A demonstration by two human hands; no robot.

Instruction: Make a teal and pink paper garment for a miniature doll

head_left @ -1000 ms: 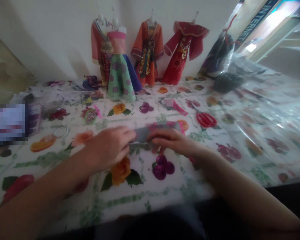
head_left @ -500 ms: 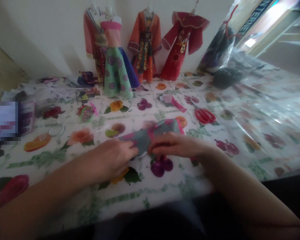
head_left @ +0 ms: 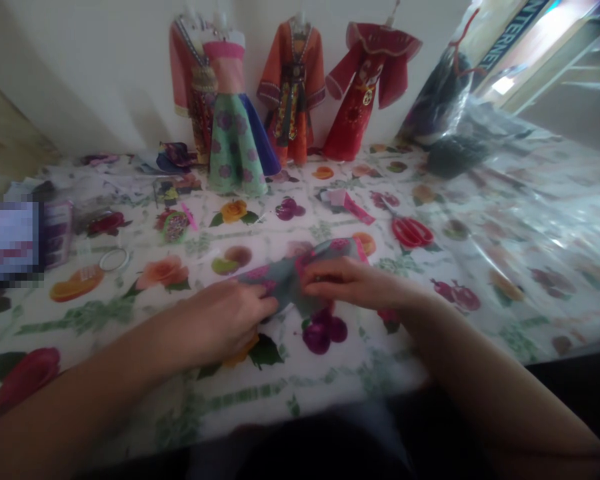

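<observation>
A grey-green cloth with pink patterns and a pink edge (head_left: 337, 250) lies on the tablecloth in front of me. My left hand (head_left: 237, 310) is closed on its left end, fingers curled over the fabric. Near the middle of the cloth, my right hand (head_left: 343, 281) has its fingers bent together on a fold. The fingertips of both hands are partly hidden. Red-handled scissors (head_left: 413, 232) lie beyond my right hand, and a pink strip (head_left: 359, 209) rests to their left.
Small dressed mannequins stand along the wall, among them one in a green skirt (head_left: 236, 147) and one in red (head_left: 353, 120). At left are a blurred screen (head_left: 10, 237), a white ring (head_left: 114, 259) and a green-rimmed bead container (head_left: 175, 227). Plastic sheeting (head_left: 545, 200) covers the right side.
My right hand has shifted slightly up, and the cloth's lower fold beneath it shows more. My left hand stays almost in place. The whole view has moved a little.
</observation>
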